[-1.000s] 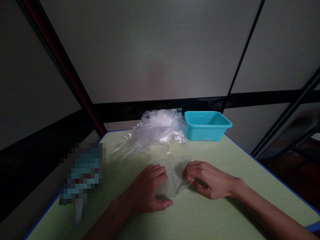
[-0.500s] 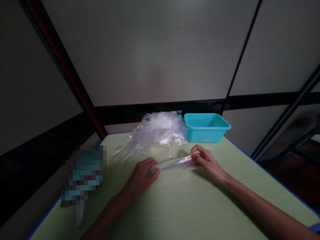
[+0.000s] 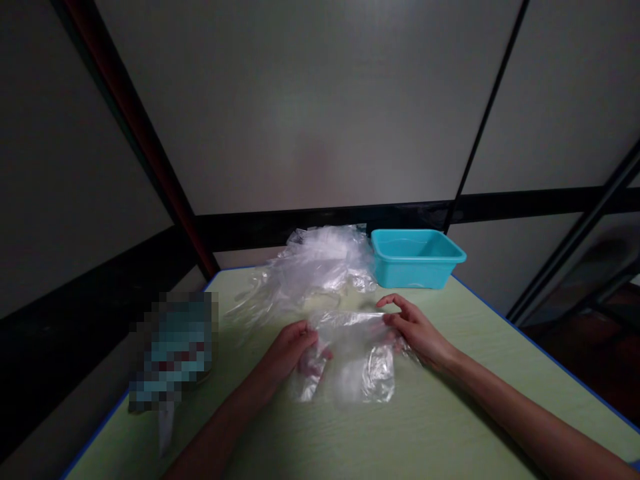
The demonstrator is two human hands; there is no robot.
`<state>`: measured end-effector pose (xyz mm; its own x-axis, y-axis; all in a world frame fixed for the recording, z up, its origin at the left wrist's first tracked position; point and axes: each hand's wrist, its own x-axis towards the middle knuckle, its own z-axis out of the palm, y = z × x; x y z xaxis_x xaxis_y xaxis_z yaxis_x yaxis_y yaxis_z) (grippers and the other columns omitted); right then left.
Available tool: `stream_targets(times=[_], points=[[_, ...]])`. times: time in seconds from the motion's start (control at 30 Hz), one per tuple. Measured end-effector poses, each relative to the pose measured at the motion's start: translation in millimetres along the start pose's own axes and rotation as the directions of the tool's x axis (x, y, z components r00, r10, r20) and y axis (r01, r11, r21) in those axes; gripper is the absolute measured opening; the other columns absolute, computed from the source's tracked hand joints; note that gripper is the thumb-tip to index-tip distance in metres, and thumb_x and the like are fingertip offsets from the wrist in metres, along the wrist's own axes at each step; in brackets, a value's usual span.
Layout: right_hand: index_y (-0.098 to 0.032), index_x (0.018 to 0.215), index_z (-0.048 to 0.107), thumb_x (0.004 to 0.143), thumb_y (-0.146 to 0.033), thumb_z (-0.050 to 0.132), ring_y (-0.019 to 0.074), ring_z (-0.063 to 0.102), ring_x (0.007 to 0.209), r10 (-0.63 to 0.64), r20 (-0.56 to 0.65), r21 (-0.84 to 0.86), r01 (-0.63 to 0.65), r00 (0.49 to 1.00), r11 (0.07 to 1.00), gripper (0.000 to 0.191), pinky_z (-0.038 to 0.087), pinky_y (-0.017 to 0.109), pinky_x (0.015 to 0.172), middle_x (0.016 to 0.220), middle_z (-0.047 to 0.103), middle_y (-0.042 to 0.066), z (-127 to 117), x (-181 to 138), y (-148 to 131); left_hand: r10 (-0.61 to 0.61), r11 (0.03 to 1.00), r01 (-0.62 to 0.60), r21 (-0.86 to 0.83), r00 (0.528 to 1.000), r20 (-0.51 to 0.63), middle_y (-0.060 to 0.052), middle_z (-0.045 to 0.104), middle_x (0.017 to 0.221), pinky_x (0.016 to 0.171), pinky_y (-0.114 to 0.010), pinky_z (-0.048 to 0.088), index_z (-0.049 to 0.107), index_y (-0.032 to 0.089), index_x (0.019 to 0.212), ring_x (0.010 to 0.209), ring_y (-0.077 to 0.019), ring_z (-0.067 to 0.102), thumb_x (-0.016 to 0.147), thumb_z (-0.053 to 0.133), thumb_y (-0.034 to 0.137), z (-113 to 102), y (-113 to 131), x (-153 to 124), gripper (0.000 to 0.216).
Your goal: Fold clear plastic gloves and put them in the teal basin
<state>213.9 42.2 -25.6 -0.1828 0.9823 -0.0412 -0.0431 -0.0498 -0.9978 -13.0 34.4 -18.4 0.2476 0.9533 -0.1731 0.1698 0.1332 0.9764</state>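
A thin clear plastic bag (image 3: 353, 357) is stretched between my two hands above the table, its lower part hanging down toward me. My left hand (image 3: 295, 350) pinches its upper left side, and some fingers show through the film. At the upper right, my right hand (image 3: 410, 327) grips the bag between thumb and fingers, with the index finger raised off it. Just beyond my hands lies a heap of similar clear plastic (image 3: 320, 260), crumpled and overlapping.
To the right of the heap stands a turquoise plastic basket (image 3: 415, 272) near the back edge. A pixelated object (image 3: 175, 350) sits at the table's left side. The pale green table (image 3: 310, 447) has blue edging, and a panelled wall (image 3: 320, 133) rises behind it.
The plastic, a narrow folded strip before, has opened out and now hangs down as a wider sheet. Both hands keep hold of it in nearly the same places.
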Motion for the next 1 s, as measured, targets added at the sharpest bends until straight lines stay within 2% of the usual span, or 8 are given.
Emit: stream_targets(times=[0.27,0.43,0.57,0.67,0.7,0.77,0.87,1.0], points=[[-0.020,0.099,0.040,0.074,-0.025,0.047,0.0106,0.058,0.045,-0.011,0.018,-0.140,0.014,1.000,0.990,0.026,0.044,0.019,0.039,0.061,0.061,-0.005,-5,8,11,-0.151,0.986,0.142,0.082,0.982,0.110,0.001,0.064,0.052,0.041,-0.023,0.042,0.040,0.017,0.095,0.044,-0.0204,0.062,0.052,0.065,0.020,0,1,-5,0.049],[-0.017,0.110,0.036,0.075,-0.023,0.054,0.0095,0.061,0.053,0.118,0.222,-0.168,-0.081,0.968,0.982,0.040,0.048,0.019,0.048,0.072,0.066,0.000,-21,6,1,-0.007,0.994,0.030,0.106,0.976,-0.217,0.007,0.055,0.056,0.038,-0.020,0.039,0.039,0.018,0.097,0.043,-0.0140,0.057,0.055,0.059,0.017,-5,-4,4,0.047],[-0.016,0.130,0.020,0.075,-0.025,0.063,0.0143,0.066,0.068,0.330,0.594,-0.285,-0.192,0.734,0.939,0.071,0.050,0.021,0.055,0.080,0.068,0.005,-39,-4,-11,0.184,0.980,-0.099,0.174,0.791,-0.584,0.001,0.051,0.085,0.046,-0.019,0.041,0.038,0.021,0.089,0.062,-0.0110,0.054,0.058,0.052,0.017,-16,-8,16,0.034],[-0.015,0.136,0.014,0.078,-0.030,0.062,0.0145,0.065,0.058,0.444,0.703,-0.399,-0.208,0.555,0.893,0.077,0.050,0.023,0.051,0.069,0.067,0.003,-48,-7,-15,0.291,0.955,-0.164,0.246,0.667,-0.686,0.000,0.050,0.091,0.056,-0.021,0.042,0.042,0.020,0.082,0.071,-0.0119,0.052,0.057,0.051,0.015,-21,-8,18,0.027],[-0.014,0.135,0.019,0.079,-0.032,0.060,0.0138,0.063,0.053,0.439,0.691,-0.419,-0.177,0.574,0.891,0.072,0.049,0.022,0.048,0.063,0.066,0.001,-49,-6,-15,0.316,0.947,-0.181,0.263,0.650,-0.691,0.000,0.051,0.089,0.057,-0.022,0.042,0.044,0.020,0.080,0.071,-0.0127,0.052,0.057,0.051,0.015,-21,-8,17,0.025],[-0.012,0.127,0.033,0.081,-0.035,0.058,0.0122,0.059,0.045,0.328,0.615,-0.419,-0.055,0.717,0.906,0.057,0.046,0.022,0.044,0.054,0.061,-0.002,-47,-4,-13,0.352,0.935,-0.211,0.285,0.646,-0.677,0.000,0.053,0.083,0.056,-0.024,0.043,0.046,0.020,0.078,0.070,-0.0147,0.053,0.057,0.052,0.017,-19,-8,16,0.022],[-0.014,0.110,0.049,0.078,-0.032,0.061,0.0125,0.060,0.057,-0.015,0.448,-0.425,0.228,0.894,0.876,0.039,0.049,0.025,0.053,0.065,0.062,0.000,-37,1,-9,0.383,0.923,-0.240,0.302,0.664,-0.643,0.000,0.055,0.077,0.054,-0.025,0.044,0.050,0.020,0.075,0.068,-0.0166,0.055,0.057,0.052,0.021,-16,-10,16,0.018],[-0.018,0.102,0.055,0.071,-0.027,0.068,0.0194,0.057,0.092,-0.237,0.435,-0.566,0.468,0.869,0.678,0.035,0.048,0.034,0.078,0.105,0.060,0.007,-29,2,-7,0.399,0.914,-0.250,0.318,0.688,-0.606,0.001,0.055,0.070,0.052,-0.026,0.044,0.051,0.020,0.073,0.064,-0.0169,0.055,0.058,0.052,0.025,-15,-13,17,0.016]])
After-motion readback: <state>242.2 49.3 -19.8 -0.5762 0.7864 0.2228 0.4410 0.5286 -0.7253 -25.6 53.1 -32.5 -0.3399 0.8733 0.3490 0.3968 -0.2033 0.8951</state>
